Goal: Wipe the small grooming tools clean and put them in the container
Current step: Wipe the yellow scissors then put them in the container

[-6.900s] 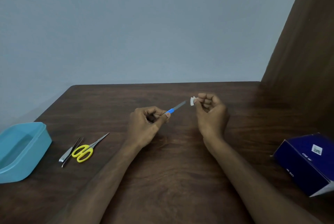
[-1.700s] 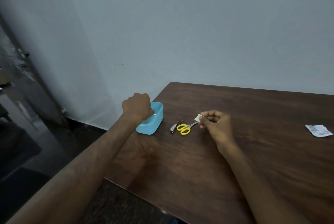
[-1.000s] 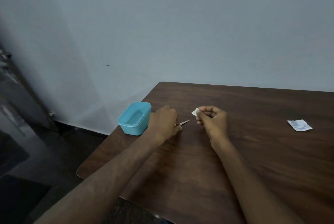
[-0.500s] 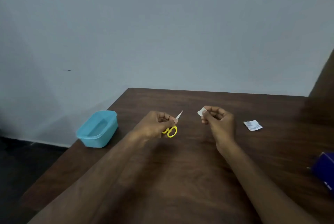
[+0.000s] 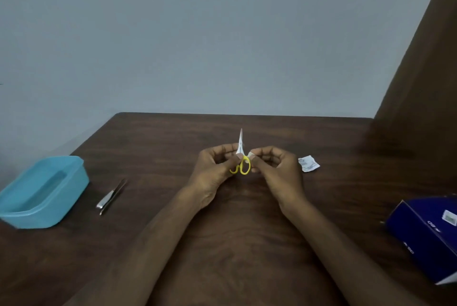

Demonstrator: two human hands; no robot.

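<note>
Small yellow-handled scissors (image 5: pixel 242 167) stand blades-up above the middle of the brown table (image 5: pixel 247 244). My left hand (image 5: pixel 214 172) pinches them at the pivot. My right hand (image 5: pixel 277 169) pinches a small white wipe (image 5: pixel 250 155) right beside the scissors' handle. A light blue plastic container (image 5: pixel 42 194) sits at the table's left edge. Metal tweezers and a nail clipper (image 5: pixel 111 196) lie together on the table just right of it.
An opened white sachet (image 5: pixel 308 163) lies right of my right hand. A dark blue box (image 5: pixel 430 234) sits at the right edge. A brown panel (image 5: pixel 425 71) rises at the back right. A grey wall stands behind the table.
My left hand put the blue-handled tool in the container, then picked up the scissors and brought them to the middle. Both hands now meet at the scissors, blades pointing up.
</note>
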